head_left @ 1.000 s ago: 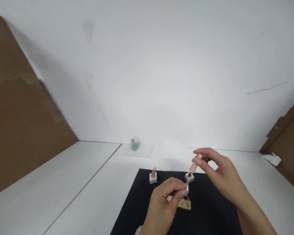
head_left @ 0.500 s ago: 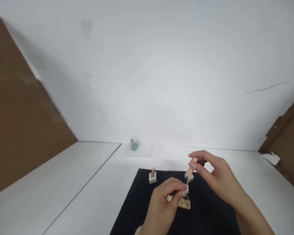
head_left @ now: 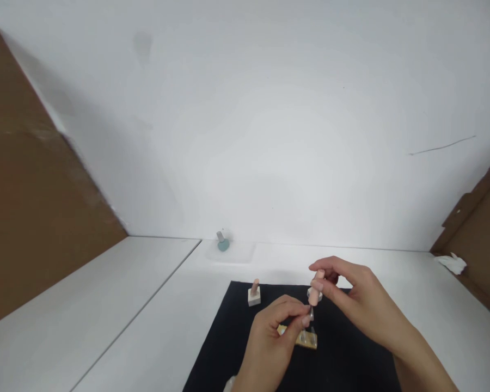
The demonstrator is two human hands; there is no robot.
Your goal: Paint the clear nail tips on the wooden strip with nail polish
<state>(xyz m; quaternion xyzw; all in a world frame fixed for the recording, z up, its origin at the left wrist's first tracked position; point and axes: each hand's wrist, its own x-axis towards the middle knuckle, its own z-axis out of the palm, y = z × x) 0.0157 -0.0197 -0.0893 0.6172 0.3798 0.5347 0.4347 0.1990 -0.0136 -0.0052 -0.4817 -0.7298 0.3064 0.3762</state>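
Note:
My right hand [head_left: 347,288] is closed on the pink cap of a nail polish brush [head_left: 316,288], its bristle end pointing down. My left hand [head_left: 273,337] pinches a small clear false nail [head_left: 311,313] between thumb and fingertips, and the brush tip meets it or is very close. Behind the brush stands a white-based polish bottle [head_left: 319,296], partly hidden by the cap. Below my left fingers lies a yellow strip [head_left: 308,342] bearing several clear nail tips, its left part covered by my hand.
A capped polish bottle with a pinkish cap [head_left: 254,293] stands on the black mat [head_left: 224,337]. Further back, a teal bottle with a grey cap [head_left: 222,243] is by the wall. A crumpled white tissue [head_left: 453,263] lies at right, near brown cardboard [head_left: 482,218].
My right hand has lowered the brush down toward the false nail, so less of its stem shows. My left hand stays almost in place.

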